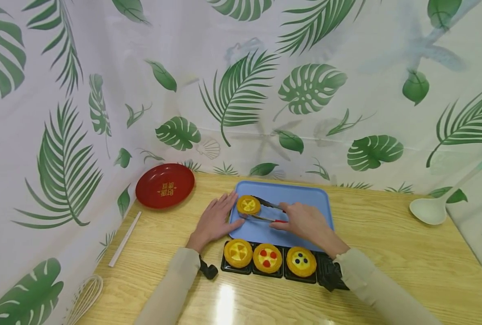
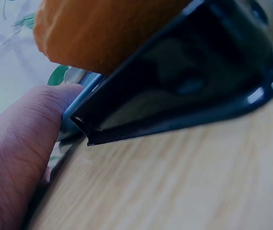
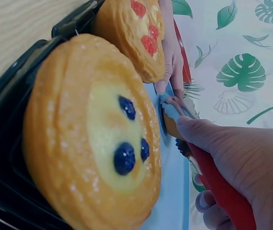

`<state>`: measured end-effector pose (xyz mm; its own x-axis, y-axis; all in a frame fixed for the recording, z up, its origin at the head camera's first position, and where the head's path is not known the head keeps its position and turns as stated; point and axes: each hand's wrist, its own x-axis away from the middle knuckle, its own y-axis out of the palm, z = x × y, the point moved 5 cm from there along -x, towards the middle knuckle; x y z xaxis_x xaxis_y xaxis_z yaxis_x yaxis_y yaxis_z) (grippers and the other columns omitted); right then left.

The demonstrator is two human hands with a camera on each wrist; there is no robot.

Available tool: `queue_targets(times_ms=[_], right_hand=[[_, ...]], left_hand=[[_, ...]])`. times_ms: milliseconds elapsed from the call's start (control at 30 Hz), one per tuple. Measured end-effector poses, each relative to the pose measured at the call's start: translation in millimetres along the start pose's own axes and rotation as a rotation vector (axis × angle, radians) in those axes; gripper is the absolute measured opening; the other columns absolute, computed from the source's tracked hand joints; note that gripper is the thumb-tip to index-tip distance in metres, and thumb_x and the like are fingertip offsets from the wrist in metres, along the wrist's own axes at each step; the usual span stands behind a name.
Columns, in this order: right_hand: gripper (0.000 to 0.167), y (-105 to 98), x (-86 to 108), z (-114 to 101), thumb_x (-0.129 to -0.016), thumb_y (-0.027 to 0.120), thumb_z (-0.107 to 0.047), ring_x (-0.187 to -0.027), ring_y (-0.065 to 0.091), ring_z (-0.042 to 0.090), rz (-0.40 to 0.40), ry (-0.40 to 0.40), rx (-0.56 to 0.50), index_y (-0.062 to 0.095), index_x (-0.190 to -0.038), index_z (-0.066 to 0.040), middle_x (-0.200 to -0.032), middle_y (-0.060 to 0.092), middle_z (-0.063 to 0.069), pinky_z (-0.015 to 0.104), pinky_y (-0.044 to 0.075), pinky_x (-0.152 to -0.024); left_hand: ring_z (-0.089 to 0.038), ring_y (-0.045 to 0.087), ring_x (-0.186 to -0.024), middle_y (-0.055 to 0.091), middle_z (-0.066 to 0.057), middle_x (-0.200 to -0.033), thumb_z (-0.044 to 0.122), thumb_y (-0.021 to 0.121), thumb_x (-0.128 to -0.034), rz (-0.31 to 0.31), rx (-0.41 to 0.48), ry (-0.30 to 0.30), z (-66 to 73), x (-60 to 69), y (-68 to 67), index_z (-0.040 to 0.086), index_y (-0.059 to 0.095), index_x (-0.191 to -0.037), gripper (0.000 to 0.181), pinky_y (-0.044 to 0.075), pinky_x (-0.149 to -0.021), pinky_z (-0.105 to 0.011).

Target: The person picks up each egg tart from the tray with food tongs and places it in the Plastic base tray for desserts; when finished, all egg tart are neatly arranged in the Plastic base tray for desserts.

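Note:
A pair of tongs [image 1: 265,220] with red-trimmed handles is gripped in my right hand [image 1: 306,225]. Its tips stand on either side of an egg tart [image 1: 248,205] with yellow fruit pieces, which lies at the left end of the blue tray [image 1: 289,192]. My left hand [image 1: 216,216] rests along the tray's left edge, fingers straight and thumb out toward the tart. Below the tray, black plastic holders carry a yellow-topped tart [image 1: 238,253], a red-berry tart [image 1: 267,258] and a blueberry tart [image 3: 124,129]. The rightmost holder [image 1: 336,273] is partly hidden by my right wrist strap.
A red plate [image 1: 165,186] leans at the back left by the patterned cloth. A white stick [image 1: 125,239] and a whisk [image 1: 84,298] lie along the left side. At the right is a pale ladle [image 1: 428,211]. The wooden table [image 1: 395,253] spreads around the tray.

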<state>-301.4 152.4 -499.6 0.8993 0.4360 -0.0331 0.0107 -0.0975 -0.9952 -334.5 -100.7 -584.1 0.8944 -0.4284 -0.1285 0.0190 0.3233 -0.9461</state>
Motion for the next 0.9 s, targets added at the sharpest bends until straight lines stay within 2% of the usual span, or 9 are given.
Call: queue_targets(times_ms=[500,900], right_hand=[[0.055,-2,4.4,1,-0.089,0.074,-0.062,-0.049,0.048,0.013,0.027,-0.01,-0.005,0.071,-0.11,-0.011,-0.07,0.065,0.002,0.028,0.036,-0.039],[0.052,-14,16.1,12,-0.088,0.076,-0.06,-0.051,0.051,0.012,0.065,0.008,-0.042,0.072,-0.109,-0.012,-0.077,0.07,0.003,0.027,0.039,-0.041]], left_hand=[[-0.024,0.017,-0.161,0.015,0.004,-0.175,0.074,0.043,-0.0979,-0.001,0.023,0.0,1.7,0.7,-1.0,0.018,0.016,-0.169,0.095,0.014,-0.13,-0.047],[-0.027,0.02,-0.16,0.018,0.002,-0.174,0.071,0.046,-0.0987,0.009,0.034,0.011,4.4,1.5,-4.7,0.015,0.02,-0.168,0.093,0.017,-0.129,-0.049]])
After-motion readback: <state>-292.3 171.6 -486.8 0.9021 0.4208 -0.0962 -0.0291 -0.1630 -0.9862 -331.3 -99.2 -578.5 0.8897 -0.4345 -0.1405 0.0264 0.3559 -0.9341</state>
